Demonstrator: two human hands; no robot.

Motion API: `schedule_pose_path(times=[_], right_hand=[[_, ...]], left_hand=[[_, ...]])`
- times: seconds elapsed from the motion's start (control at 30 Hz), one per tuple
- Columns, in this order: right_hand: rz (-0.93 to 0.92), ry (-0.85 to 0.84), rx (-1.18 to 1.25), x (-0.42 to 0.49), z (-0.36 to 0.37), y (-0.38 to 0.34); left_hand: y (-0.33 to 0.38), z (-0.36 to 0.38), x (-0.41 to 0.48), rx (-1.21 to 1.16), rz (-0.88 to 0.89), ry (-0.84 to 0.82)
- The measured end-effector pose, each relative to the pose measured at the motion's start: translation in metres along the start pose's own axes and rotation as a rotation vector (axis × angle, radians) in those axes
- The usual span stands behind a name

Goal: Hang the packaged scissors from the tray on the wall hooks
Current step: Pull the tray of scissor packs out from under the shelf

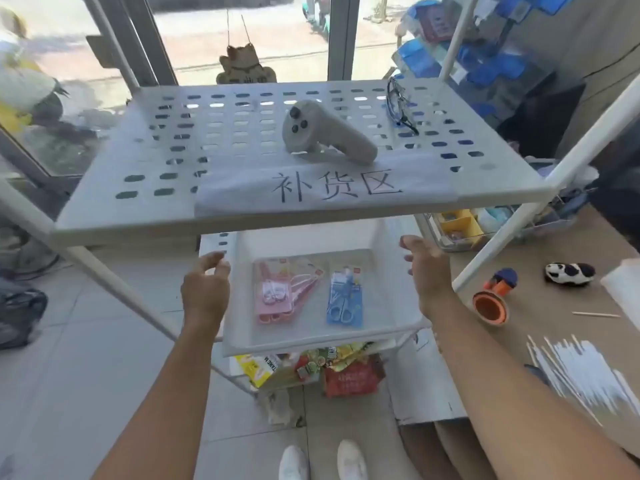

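A white plastic tray (311, 337) sits on the middle level of a white rack, under the top shelf. Inside it lie pink packaged scissors (277, 292) on the left, several overlapping, and one blue packaged scissors (345, 297) on the right. My left hand (206, 289) hovers at the tray's left wall, fingers curled and apart, holding nothing. My right hand (427, 271) is spread at the tray's right wall, also holding nothing. Whether either hand touches the tray is unclear. No wall hooks are visible.
The perforated top shelf (173, 140) carries a grey handheld controller (325, 133), black glasses (400, 105) and a paper label (329, 190). Snack packets (311, 368) fill the level below. Right, a brown counter (554, 334) holds an orange toy (491, 306), a plush cow (569, 273) and white sticks (585, 372).
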State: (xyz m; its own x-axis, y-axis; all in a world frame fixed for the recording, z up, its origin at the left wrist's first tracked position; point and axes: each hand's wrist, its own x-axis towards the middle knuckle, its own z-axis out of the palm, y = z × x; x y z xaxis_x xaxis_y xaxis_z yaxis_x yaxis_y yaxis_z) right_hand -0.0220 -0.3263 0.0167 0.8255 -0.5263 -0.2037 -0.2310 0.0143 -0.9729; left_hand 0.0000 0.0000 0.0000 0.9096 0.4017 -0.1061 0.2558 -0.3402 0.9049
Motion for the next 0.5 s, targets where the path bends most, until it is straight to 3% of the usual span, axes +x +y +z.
schedule_pose_path(times=[0.3,0.5], right_hand=[[0.141,-0.03,-0.202,0.055,0.002,0.032],[0.358,-0.156,-0.087,0.07,-0.01,0.031]], left_hand=[[-0.013,0.015,0.028,0.052,-0.172,-0.005],[-0.021,0.016,0.038,-0.047,-0.297,-0.094]])
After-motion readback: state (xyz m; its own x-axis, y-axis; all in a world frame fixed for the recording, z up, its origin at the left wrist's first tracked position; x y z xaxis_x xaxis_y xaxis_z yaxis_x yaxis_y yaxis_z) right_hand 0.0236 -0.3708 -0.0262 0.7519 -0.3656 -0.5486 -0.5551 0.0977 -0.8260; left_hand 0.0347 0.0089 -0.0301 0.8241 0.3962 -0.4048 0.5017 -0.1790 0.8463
